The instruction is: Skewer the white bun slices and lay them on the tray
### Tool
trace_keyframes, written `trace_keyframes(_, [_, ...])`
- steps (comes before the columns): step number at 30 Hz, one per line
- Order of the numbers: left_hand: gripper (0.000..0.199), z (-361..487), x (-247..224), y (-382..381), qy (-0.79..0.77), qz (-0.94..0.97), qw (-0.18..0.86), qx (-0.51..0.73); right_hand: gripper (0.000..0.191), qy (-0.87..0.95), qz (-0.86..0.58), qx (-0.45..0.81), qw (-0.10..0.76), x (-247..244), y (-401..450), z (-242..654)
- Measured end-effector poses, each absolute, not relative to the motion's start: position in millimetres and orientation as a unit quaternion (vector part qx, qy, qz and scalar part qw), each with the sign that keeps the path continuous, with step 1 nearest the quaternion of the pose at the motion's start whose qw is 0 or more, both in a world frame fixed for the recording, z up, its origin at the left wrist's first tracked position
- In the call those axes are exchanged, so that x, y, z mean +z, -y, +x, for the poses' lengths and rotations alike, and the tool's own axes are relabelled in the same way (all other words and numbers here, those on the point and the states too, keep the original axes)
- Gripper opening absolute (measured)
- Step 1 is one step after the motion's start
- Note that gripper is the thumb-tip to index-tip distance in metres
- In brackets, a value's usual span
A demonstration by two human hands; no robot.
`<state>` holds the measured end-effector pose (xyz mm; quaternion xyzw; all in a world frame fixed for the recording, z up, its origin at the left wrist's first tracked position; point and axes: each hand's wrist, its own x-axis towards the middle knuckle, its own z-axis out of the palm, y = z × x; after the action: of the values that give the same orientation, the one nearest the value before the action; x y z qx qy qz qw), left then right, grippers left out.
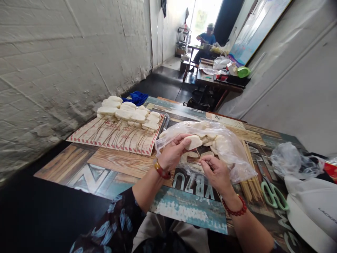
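My left hand point(177, 149) pinches a flat, pale oval slice point(194, 142) that looks like rice cake or bread. Between the fingertips of my right hand point(216, 172) is a thin wooden skewer point(198, 153), its upper end meeting the lower edge of the slice. Just beyond my hands lies an opened clear plastic bag point(228, 149) with several more pale slices point(207, 138) in it. To the left, skewered slices point(130, 115) are stacked on a paper-lined tray point(88, 135), their sticks pointing toward me.
Right of the bag lie a bundle of skewers point(249, 186), green-handled scissors point(273, 195), a crumpled plastic bag point(285, 160) and a white cap point(313, 211). A blue cloth point(137, 97) sits behind the tray. Farther back, a person point(206, 38) is at another table.
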<state>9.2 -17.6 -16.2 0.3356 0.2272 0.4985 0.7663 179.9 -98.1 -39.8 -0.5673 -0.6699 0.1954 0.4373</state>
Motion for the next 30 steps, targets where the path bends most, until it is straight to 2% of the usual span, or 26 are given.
trace_keyframes(15, [0.041, 14, -13, 30, -0.247, 0.373, 0.751, 0.486, 0.018, 0.695, -0.551, 0.106, 0.449, -28, 103, 174])
trace_keyframes(24, [0.04, 11, -6, 35, -0.21, 0.367, 0.773, 0.473, 0.017, 0.692, -0.545, 0.14, 0.453, -27, 101, 179])
trace_keyframes(30, [0.032, 9, -4, 38, -0.194, 0.362, 0.782, 0.469, 0.017, 0.703, -0.541, 0.089, 0.453, -21, 105, 179])
